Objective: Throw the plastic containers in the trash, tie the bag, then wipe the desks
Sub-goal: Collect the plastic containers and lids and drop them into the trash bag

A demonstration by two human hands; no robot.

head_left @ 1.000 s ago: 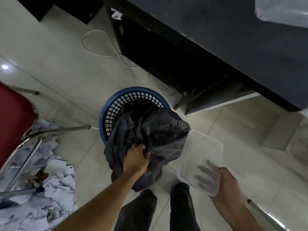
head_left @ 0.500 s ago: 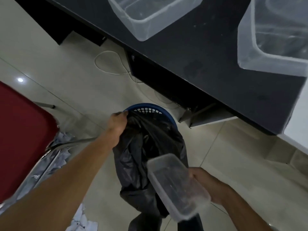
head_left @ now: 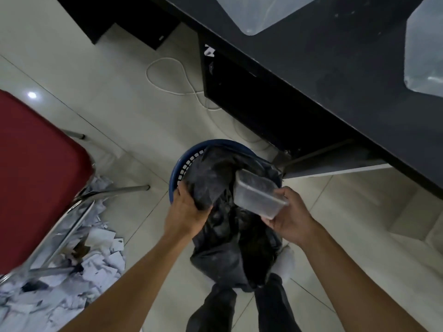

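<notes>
Head view: clear plastic container (head_left: pixel 260 196) tilted, far end dipping into the mouth of the black trash bag (head_left: pixel 227 250), not yet let go. Pinched at the near end by right hand (head_left: pixel 291 220), thumb on top, fingers curled underneath. Left hand (head_left: pixel 187 212) clenched round a bunch of bag film at the left edge, pulling the mouth open. Bag seated loosely in blue mesh basket (head_left: pixel 182 168), much of the film spilling over the near side down to the floor.

Risks, judged from here:
- Could miss the opening: mouth narrow and crumpled, so likely to land on the draped fold and slide to the floor.
- Could collapse the mouth if left grip slackens before the drop.
- Could drag the liner out of the basket, or tip the basket, with more pull toward the near side.
- Could snag or tear thin film on a hard container corner.

Further out: dark desk (head_left: pixel 347 92) above right, second container (head_left: pixel 261 13) and third container (head_left: pixel 424 56) on top, so more trips likely. White cable (head_left: pixel 165 58) looped on the floor behind the basket. Red chair (head_left: pixel 36 164) at left, torn paper scraps (head_left: pixel 100 259) heaped under it.
</notes>
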